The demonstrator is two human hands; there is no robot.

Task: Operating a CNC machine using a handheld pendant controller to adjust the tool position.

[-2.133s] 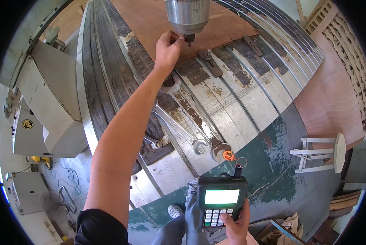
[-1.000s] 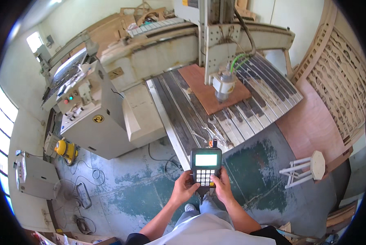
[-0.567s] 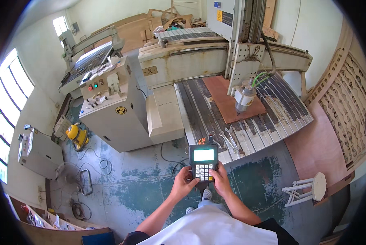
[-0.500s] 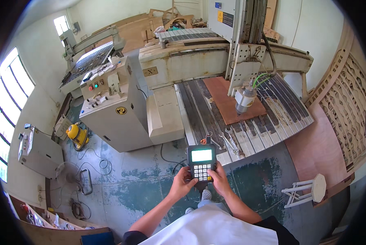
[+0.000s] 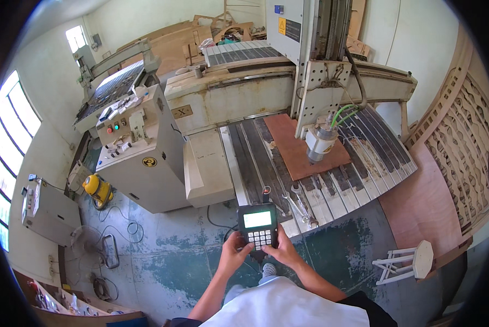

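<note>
A black handheld controller (image 5: 260, 235) with a lit screen and white keys is held upright in front of me. My left hand (image 5: 234, 252) wraps its lower left side, the thumb by the bottom keys. My right hand (image 5: 284, 252) grips the lower right side, its thumb over the bottom row. Beyond stands a CNC router with a slatted bed (image 5: 378, 174). On the bed lies a reddish-brown wooden board (image 5: 291, 150), with the router's spindle (image 5: 320, 143) over it. I cannot tell whether the bit touches the wood. Wrenches (image 5: 299, 206) rest at the bed's near edge.
A grey control cabinet (image 5: 141, 182) stands left of the bed. Farther left are a yellow vacuum (image 5: 97, 191), a fan (image 5: 85, 240) and loose cables on the floor. A white stool (image 5: 423, 259) stands at right, near leaning cut wooden panels (image 5: 462, 131).
My view has shifted, so the machine sits lower and more to the left. My right thumb has moved down from the right-hand keys to the bottom row. Both hands still hold the controller.
</note>
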